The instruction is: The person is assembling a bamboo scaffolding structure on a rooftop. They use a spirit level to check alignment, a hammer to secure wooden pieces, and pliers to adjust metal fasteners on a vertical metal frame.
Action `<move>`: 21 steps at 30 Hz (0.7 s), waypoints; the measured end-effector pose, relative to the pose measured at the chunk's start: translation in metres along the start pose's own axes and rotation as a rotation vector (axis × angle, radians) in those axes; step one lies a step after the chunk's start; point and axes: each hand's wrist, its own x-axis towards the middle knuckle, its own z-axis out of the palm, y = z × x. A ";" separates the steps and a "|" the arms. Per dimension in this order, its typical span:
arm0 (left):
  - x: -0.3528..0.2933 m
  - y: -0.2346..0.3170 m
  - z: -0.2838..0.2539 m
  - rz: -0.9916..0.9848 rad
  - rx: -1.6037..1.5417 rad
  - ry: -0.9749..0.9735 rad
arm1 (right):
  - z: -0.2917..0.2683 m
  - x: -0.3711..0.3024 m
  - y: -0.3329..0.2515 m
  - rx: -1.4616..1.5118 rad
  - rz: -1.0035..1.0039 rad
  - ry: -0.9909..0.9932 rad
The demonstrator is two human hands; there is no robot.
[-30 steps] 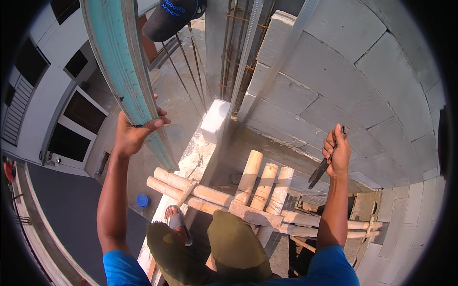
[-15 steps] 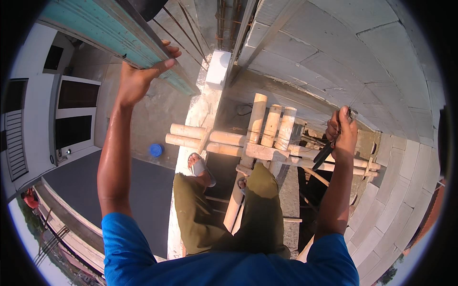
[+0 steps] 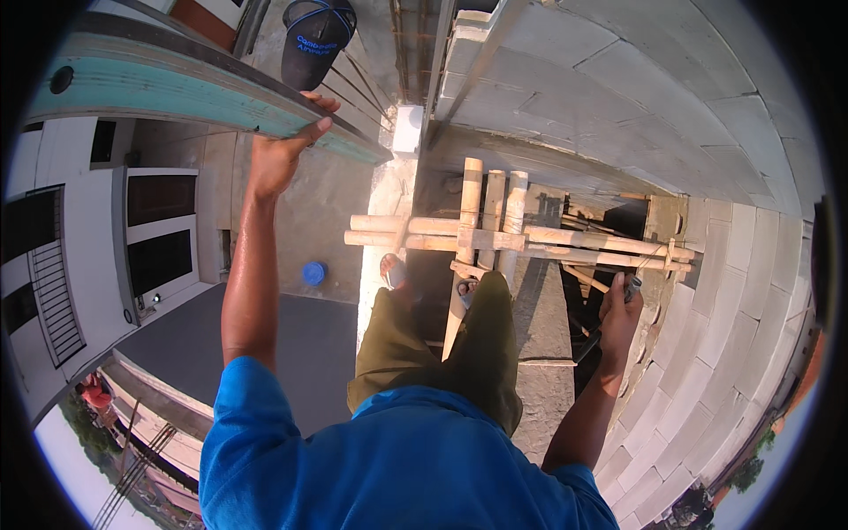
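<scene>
My left hand (image 3: 287, 152) is closed round the lower edge of a long teal board (image 3: 185, 93) with dark edging and a round hole near its far left end. The board's other end slants down to a pale concrete ledge (image 3: 382, 190). On the right, my right hand (image 3: 620, 311) is closed round a dark-handled tool (image 3: 586, 344). A small metal head shows above the thumb, but the tool's exact kind is unclear. That hand hangs low, near the bamboo poles (image 3: 609, 247) and the grey block wall.
Lashed bamboo poles (image 3: 424, 234) cross beneath my feet, with dark gaps below. Grey block walls (image 3: 698, 318) rise to the right. A white block (image 3: 407, 131) sits on the ledge. A person in a dark cap (image 3: 316, 44) is beyond the board. A blue bucket (image 3: 314, 273) stands far below.
My right hand has lowered toward me with the tool. The board has swung to a flatter slant, my left hand still on it. The dark cap has come fully into view.
</scene>
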 end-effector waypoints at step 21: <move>-0.120 0.102 0.106 -0.010 0.107 0.284 | -0.192 -0.026 0.105 -0.132 0.069 0.109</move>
